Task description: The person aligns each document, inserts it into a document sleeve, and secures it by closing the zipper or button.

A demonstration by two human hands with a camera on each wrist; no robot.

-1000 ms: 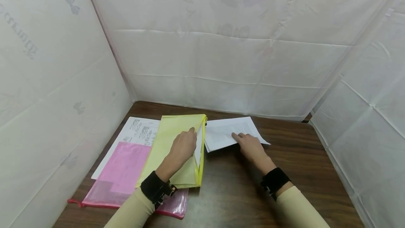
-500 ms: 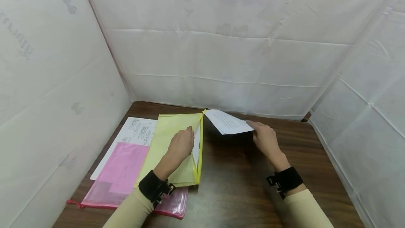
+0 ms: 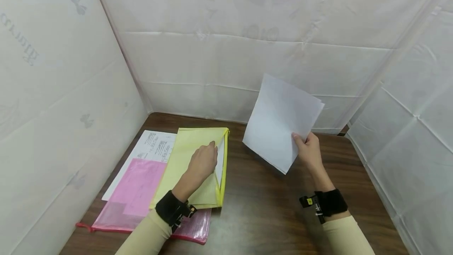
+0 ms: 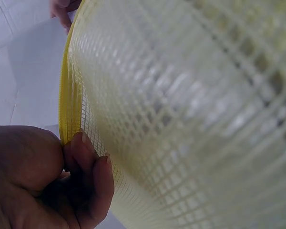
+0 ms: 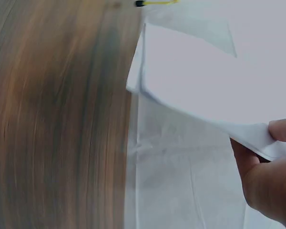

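A yellow mesh zip pouch (image 3: 191, 156) lies on the brown table (image 3: 258, 207), its zip side open to the right. My left hand (image 3: 204, 161) pinches the upper flap (image 4: 181, 109) at the opening and holds it raised; white paper shows inside. My right hand (image 3: 308, 149) pinches the lower right edge of a white sheet of paper (image 3: 281, 121) and holds it up, tilted, above the table to the right of the pouch. In the right wrist view the sheet (image 5: 205, 76) is gripped between thumb and fingers (image 5: 271, 176).
A pink mesh zip pouch (image 3: 141, 196) lies partly under the yellow one, on a printed white sheet (image 3: 152, 146). White cloth walls (image 3: 247, 50) close in the table at the back, left and right.
My right hand has lifted the white sheet from the table beside the pouch and raised it upright in the air. My left hand has kept its hold on the pouch flap.
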